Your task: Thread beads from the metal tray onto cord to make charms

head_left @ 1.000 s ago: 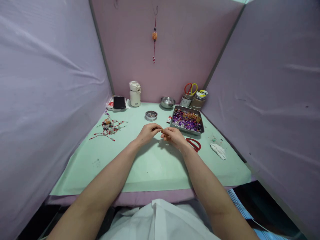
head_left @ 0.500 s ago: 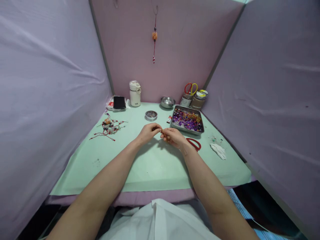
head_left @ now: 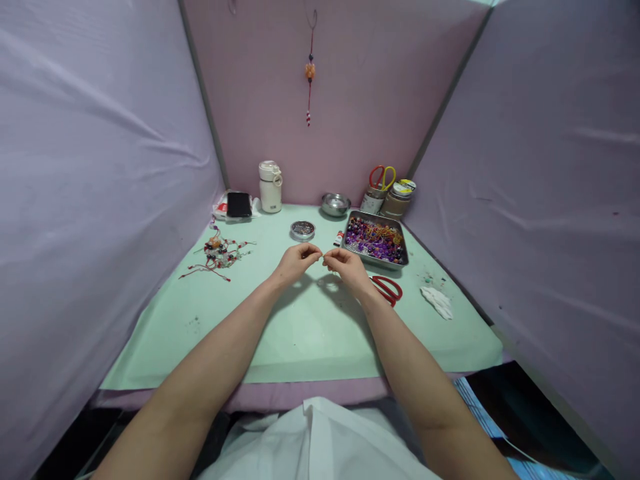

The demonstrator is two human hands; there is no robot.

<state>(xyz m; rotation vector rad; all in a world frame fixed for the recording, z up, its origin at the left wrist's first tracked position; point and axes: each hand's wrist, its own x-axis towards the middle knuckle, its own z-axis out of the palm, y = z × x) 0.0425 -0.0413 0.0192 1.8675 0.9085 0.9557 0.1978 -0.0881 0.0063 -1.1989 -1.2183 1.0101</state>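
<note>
Over the middle of the table, my left hand (head_left: 299,260) is closed in a pinch, thumb against fingertips. Just to its right, my right hand (head_left: 346,265) pinches too, the fingertips of both hands almost meeting. Between them shows a little of a thin yellow-brown cord (head_left: 323,259); most of it is hidden by the fingers. Red-handled scissors (head_left: 387,289) lie beside my right wrist, partly covered by it. Behind my right hand stands a metal tray (head_left: 376,262) of purple, dark and orange beads and cords.
At the back are a round container of small beads (head_left: 303,231), a metal bowl (head_left: 335,205), a white bottle (head_left: 271,188) and a phone (head_left: 239,205). Strung beads (head_left: 220,253) lie left, a white glove (head_left: 437,303) right. A beaded pendant (head_left: 310,71) hangs on the back wall.
My fingertips have drawn slightly apart, and less of the cord shows by my right fingers. My right hand has shifted a little, uncovering more of the scissors.
</note>
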